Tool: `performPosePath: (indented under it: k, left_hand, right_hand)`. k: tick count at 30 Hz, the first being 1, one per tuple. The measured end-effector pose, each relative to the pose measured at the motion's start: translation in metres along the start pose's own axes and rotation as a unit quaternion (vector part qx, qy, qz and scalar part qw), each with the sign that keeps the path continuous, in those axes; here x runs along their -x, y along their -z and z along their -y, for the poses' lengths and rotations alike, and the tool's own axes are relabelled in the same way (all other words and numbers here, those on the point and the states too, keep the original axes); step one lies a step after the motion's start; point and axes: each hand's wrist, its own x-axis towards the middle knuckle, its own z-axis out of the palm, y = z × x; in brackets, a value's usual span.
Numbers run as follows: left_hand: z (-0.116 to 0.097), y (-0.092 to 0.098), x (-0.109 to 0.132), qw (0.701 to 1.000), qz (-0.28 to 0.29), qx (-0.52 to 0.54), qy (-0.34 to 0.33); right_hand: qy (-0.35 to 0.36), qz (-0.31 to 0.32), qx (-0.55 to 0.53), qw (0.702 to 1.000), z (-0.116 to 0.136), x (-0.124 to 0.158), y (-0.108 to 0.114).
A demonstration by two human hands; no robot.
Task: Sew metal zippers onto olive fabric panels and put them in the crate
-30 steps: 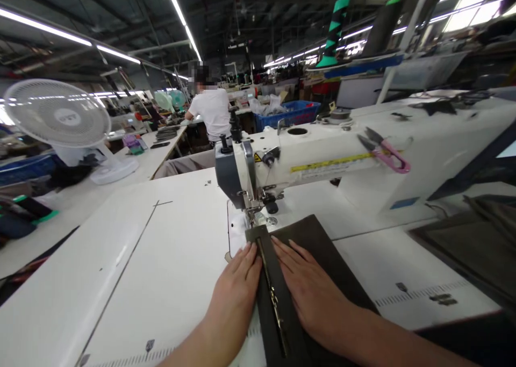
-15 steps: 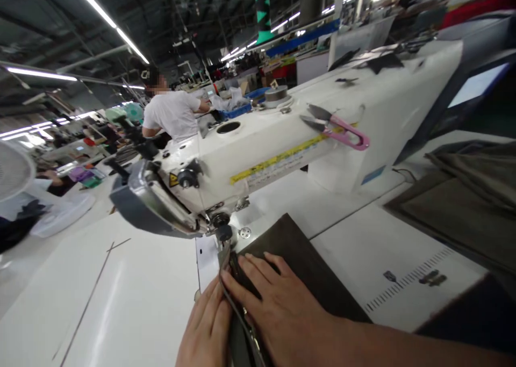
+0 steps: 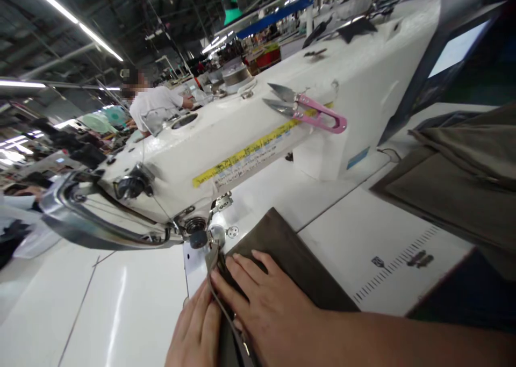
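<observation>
Dark olive fabric lies on the bed of a white sewing machine, its far end reaching the presser foot. My right hand rests flat on this fabric, fingers stretched toward the foot and slightly spread. Beside it, my left hand lies along the fabric's left edge with straight fingers; its thumb is hidden. Between both hands runs a narrow raised strip with a few metallic glints, leading up to the foot. The needle itself cannot be made out.
Pink-handled thread snips lie on the machine arm. More olive fabric pieces are stacked at the right, near a lit screen. A ruler scale marks the table. Another person in a white shirt sits beyond the machine.
The view has shifted, so the machine head appears larger and further left. Both hands keep nearly the same place on the fabric by the foot.
</observation>
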Motion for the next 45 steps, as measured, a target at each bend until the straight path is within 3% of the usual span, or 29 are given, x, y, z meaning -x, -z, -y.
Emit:
performPosePath:
  k: [4,8,15,24,32,40,45]
  left_hand:
    - [-0.012,0.005,-0.007,1.000,0.011,-0.014,0.020]
    - [-0.023,0.005,-0.012,0.999,-0.015,-0.011,0.047]
    - [-0.034,0.007,-0.015,0.993,-0.059,-0.006,0.106]
    - [-0.011,-0.011,-0.035,0.989,-0.108,-0.012,0.096]
    - [-0.002,-0.018,-0.038,0.985,-0.157,-0.023,0.066]
    - [-0.001,-0.020,-0.039,0.984,-0.166,-0.003,0.068]
    - [0.002,-0.018,-0.038,0.992,-0.114,-0.010,0.058]
  right_hand:
    - [0.008,0.023,-0.011,1.000,0.000,0.005,0.008]
    - [0.038,0.059,0.011,0.997,-0.001,0.011,0.011]
    - [0.066,0.011,0.089,0.994,0.000,0.012,0.001]
    - [0.072,0.033,0.148,0.986,-0.014,-0.017,0.001]
    - [0.137,-0.020,0.190,0.972,-0.029,-0.021,-0.013]
    - [0.142,-0.023,0.183,0.972,-0.030,-0.021,-0.012]
    - [0.097,-0.007,0.152,0.983,-0.025,-0.021,-0.008]
